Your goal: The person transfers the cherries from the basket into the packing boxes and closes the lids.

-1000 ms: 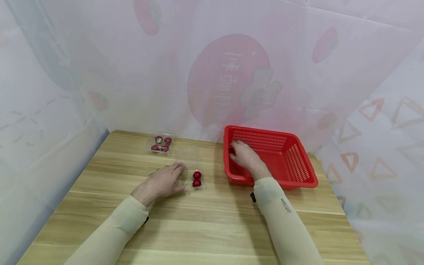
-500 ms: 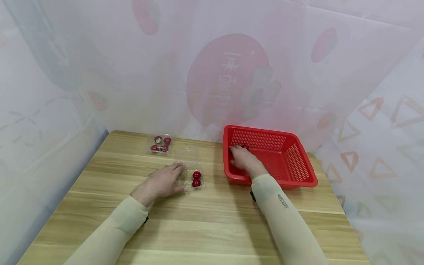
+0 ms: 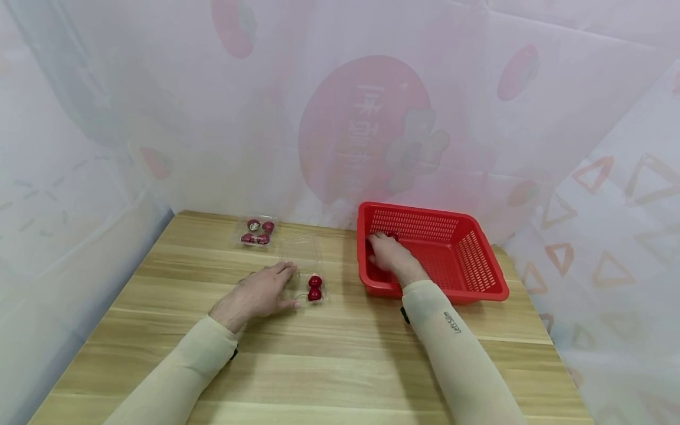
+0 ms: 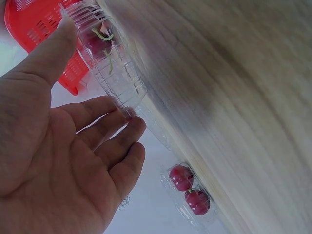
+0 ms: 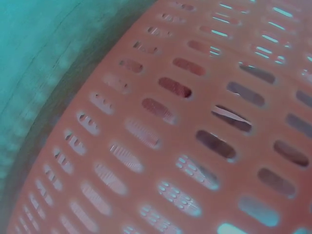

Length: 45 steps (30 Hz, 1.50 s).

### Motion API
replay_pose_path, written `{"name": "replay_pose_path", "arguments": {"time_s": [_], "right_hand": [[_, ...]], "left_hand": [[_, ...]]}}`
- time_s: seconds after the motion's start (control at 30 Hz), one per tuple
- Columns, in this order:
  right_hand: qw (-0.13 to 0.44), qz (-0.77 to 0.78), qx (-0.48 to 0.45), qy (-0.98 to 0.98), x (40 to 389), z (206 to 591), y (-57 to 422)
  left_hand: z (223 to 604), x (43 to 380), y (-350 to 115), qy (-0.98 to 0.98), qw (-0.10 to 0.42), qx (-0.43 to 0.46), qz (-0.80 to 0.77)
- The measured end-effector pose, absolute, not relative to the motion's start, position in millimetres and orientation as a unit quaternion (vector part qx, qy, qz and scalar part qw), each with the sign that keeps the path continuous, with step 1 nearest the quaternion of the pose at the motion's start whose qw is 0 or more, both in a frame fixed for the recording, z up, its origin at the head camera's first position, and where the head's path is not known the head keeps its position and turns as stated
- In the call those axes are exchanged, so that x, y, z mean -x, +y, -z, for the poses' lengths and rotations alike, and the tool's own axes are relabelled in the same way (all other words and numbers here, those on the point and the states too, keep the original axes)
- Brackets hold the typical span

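In the head view, my left hand lies at the left side of an open clear plastic clamshell box. Its thumb and fingertips hold the box's two corners, as the left wrist view shows. Two dark red cherries with stems sit in the box's right half. My right hand reaches down inside the red plastic basket, near its left wall. Beside its fingers a bit of dark red cherry shows; the fingertips are hidden. The right wrist view shows mostly the basket's slotted wall.
A second clear box holding several cherries stands at the back left of the wooden table, near the wall. It also appears in the left wrist view, with cherries inside. A printed cloth hangs behind the table.
My right hand has sunk slightly lower in the basket, and dark red cherry has come into sight beside its fingers. The left hand and its box stay in place.
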State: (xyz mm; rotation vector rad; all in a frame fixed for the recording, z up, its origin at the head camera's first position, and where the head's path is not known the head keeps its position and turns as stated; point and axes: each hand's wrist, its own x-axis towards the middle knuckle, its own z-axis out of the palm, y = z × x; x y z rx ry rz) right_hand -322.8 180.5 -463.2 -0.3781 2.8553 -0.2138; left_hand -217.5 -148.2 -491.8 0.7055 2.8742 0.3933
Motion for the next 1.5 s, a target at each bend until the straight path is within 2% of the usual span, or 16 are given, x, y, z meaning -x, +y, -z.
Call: {"name": "replay_pose_path", "arguments": {"time_s": [0.4, 0.9, 1.5], "right_hand": [[0.114, 0.080, 0.136, 0.981, 319, 460, 181], [0.127, 0.111, 0.128, 0.977, 316, 457, 185], [0.066, 0.090, 0.169, 0.979, 306, 433, 186]], "left_hand": [[491, 217, -148, 0.960, 0.078, -0.233, -0.134], [492, 217, -148, 0.959, 0.080, -0.233, -0.140], [493, 217, -147, 0.960, 0.072, -0.236, -0.134]]}}
